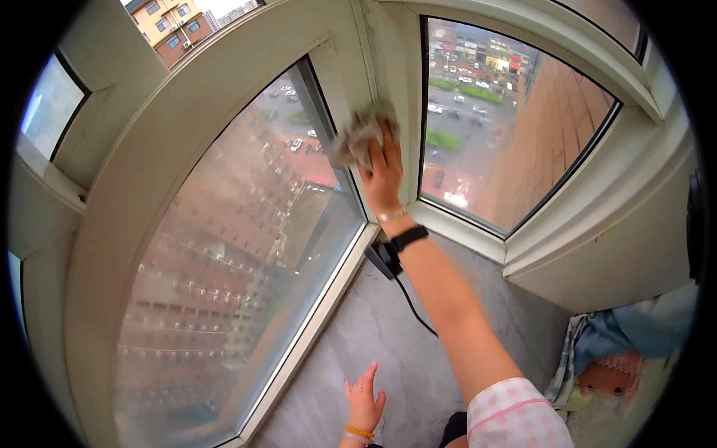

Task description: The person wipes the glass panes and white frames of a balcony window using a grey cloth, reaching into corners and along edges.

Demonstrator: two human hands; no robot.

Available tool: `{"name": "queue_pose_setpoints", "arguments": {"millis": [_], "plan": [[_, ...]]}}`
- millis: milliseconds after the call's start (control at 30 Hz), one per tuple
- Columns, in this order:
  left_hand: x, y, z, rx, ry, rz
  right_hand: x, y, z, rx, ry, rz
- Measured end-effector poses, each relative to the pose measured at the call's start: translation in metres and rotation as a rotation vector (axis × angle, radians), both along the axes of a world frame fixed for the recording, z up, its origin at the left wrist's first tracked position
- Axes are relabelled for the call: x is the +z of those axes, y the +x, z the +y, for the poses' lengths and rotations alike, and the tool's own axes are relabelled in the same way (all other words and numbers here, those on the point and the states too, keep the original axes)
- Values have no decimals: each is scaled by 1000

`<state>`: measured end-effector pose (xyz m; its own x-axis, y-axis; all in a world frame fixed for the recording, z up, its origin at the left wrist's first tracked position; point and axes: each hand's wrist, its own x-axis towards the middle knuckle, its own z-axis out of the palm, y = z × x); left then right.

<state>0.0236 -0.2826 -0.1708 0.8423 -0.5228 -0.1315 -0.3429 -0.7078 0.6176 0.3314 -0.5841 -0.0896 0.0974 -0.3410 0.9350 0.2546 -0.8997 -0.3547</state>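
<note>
A crumpled grey-beige cloth [366,133] is pressed under my right hand [384,175] against the white frame post [364,67] between two windows, its edge overlapping the left window's frame. The hand is slightly blurred, with fingers wrapped over the cloth. My left hand [364,403] is low in the view, above the grey marble-patterned sill [373,321], fingers apart and holding nothing. Beyond it, the large left window pane [216,284] shows buildings and a street outside. The right window pane [478,127] shows a road and a brick wall.
A black device [384,259] with a cable sits on the sill near the corner, beneath my right forearm. Blue and checked fabric [627,336] lies at the lower right, beside a printed picture. A dark object [696,224] is at the right edge.
</note>
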Motion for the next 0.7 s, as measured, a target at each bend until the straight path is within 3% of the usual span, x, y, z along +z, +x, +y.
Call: {"name": "queue_pose_setpoints", "arguments": {"millis": [100,200,267,400,467,533,600,700], "plan": [[4,-4,5,12,41,-1,-110,-42,8,-4,107,368],[17,-4,7,8,76,-8,-122,-56,15,54,291,461],[19,-6,4,10,71,0,-89,-54,17,96,361,368],[17,-9,1,-21,81,-21,83,-45,11,202,401,136],[15,-11,0,-28,81,-17,135,-42,9,257,318,28],[9,-9,-2,-56,78,-34,169,-30,16,321,242,-73],[10,-6,-4,-77,84,-23,188,-21,26,36,-56,-160],[6,-3,-5,-87,83,11,146,-6,24,88,12,-117]]}}
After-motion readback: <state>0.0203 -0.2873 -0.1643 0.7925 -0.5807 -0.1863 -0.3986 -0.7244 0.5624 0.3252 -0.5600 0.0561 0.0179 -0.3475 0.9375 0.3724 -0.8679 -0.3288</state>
